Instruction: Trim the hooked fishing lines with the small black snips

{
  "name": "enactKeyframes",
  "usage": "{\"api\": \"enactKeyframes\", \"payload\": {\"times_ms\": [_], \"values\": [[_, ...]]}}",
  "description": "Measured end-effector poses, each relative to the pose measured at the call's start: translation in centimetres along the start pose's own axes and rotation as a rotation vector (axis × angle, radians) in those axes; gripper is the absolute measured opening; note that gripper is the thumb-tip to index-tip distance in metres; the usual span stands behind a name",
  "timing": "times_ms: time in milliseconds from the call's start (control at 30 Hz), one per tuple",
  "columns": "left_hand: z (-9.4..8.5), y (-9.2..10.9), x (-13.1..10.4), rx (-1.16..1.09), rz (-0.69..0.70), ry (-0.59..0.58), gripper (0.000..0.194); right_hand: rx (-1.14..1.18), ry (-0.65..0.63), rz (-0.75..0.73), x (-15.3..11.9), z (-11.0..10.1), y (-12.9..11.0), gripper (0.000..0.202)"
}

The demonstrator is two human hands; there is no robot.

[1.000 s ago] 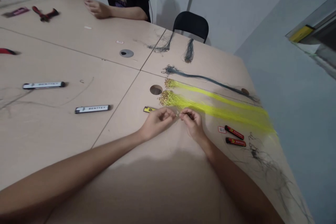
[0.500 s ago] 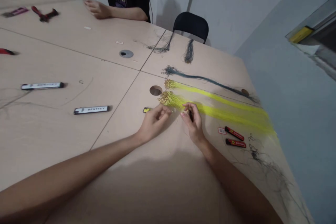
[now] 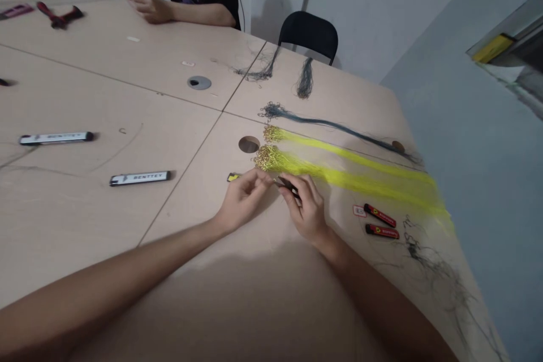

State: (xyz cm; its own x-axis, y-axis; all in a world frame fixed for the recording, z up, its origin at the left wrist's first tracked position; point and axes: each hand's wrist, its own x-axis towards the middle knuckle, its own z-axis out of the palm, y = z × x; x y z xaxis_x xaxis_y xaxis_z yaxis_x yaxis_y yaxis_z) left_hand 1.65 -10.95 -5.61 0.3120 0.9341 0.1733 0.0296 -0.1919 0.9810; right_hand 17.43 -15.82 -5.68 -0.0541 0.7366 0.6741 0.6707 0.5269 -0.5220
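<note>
My left hand (image 3: 241,201) is closed in a pinch in front of the nearer bundle of gold fish hooks (image 3: 267,157); whatever its fingertips hold is too small to make out. Right beside it, my right hand (image 3: 309,212) grips a small dark tool (image 3: 290,185), whose tip points at the left fingertips. From the nearer hooks, bright yellow line (image 3: 365,185) runs to the right across the table, behind my hands. A second bundle of gold hooks (image 3: 272,133) on yellow line lies just beyond. A yellow-and-black object (image 3: 233,177) is partly covered by my left hand.
Dark hooks (image 3: 271,110) on blue-grey line lie farther back. Two red lighters (image 3: 382,223) and tangled dark line (image 3: 436,266) are at right. Two white cutter-like cases (image 3: 139,179) lie left. A co-worker's hand (image 3: 148,7) rests across the table (image 3: 190,294).
My right hand has moved slightly left, bringing the dark tool up to my left fingertips. The tool now points left, and the gap between my hands has closed.
</note>
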Motion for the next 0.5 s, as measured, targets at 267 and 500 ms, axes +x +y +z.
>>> {"api": "enactKeyframes", "payload": {"times_ms": [267, 500], "values": [[-0.13, 0.27, 0.11, -0.028, -0.017, 0.031, 0.024, -0.108, -0.034, 0.015, -0.55, 0.03, 0.09, 0.026], [-0.12, 0.44, 0.12, -0.060, -0.053, 0.011, 0.025, -0.135, -0.074, 0.088, -0.89, -0.19, 0.02, 0.023]]}}
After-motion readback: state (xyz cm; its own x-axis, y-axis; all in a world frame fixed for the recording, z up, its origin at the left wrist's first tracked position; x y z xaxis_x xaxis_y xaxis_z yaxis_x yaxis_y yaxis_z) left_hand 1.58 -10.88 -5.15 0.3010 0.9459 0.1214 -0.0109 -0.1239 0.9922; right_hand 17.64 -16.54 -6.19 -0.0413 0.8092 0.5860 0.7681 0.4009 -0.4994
